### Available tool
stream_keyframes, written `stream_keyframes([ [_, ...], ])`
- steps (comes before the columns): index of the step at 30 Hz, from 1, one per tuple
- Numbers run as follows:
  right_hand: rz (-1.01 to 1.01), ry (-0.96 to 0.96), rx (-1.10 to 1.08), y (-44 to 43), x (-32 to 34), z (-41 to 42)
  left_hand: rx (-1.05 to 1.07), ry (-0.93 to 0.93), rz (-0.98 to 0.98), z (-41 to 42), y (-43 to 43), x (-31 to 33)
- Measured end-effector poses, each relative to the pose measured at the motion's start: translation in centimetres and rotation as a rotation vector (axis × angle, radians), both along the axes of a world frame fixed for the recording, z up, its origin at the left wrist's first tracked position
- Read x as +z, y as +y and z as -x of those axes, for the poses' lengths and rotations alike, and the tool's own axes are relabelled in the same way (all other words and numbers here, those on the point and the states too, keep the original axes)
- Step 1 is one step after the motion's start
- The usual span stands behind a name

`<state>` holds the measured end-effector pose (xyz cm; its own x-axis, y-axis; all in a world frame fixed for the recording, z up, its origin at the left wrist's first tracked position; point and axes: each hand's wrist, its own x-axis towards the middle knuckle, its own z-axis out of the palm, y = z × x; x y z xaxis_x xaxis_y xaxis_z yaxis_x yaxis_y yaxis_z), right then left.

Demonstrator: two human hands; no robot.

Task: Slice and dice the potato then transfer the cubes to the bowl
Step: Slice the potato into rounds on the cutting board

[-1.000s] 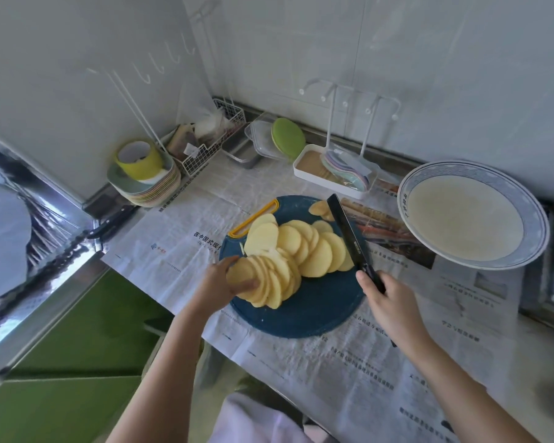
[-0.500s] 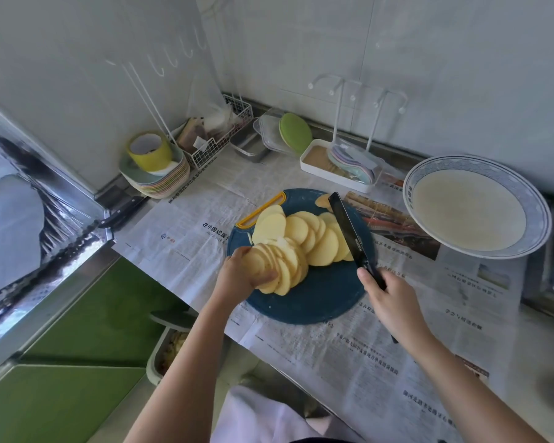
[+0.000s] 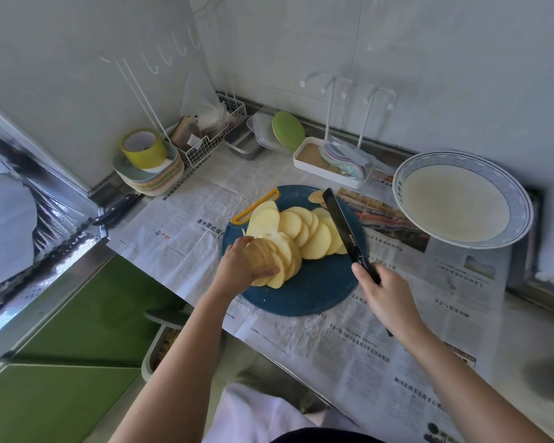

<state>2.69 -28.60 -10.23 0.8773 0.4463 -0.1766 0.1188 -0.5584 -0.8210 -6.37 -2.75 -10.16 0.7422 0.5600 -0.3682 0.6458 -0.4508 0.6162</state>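
Squaring up for dicing: the left hand (image 3: 237, 266) curls round a stack of potato slices (image 3: 277, 260), and the right hand (image 3: 384, 295) grips the black knife (image 3: 343, 225).
The held stack stands on edge at the near-left of the round blue cutting board (image 3: 314, 292). More slices fan flat across its middle, with the blade angled over their right edge. A loosely gathered stack could slide or topple under the cut, drawing fingertips towards the edge. The blue-rimmed bowl (image 3: 398, 187) sits well to the right on the newspaper-covered counter (image 3: 333, 346) and holds no potato.

Newspaper (image 3: 179, 228) hdline, partly legible: "在中国式现"
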Motion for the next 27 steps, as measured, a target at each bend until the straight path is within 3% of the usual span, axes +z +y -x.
stream_keyframes([
  [10,-0.013,-0.02,0.005,-0.3,0.5,0.1,-0.114,0.051,0.035,-0.5,1.4,0.7],
  [16,-0.024,-0.018,0.004,-0.5,0.7,0.4,0.024,-0.016,-0.063,-0.1,-0.2,0.2],
  [27,-0.031,0.012,-0.003,-0.7,0.6,0.3,0.26,-0.297,-0.048,1.1,-2.1,-0.9],
])
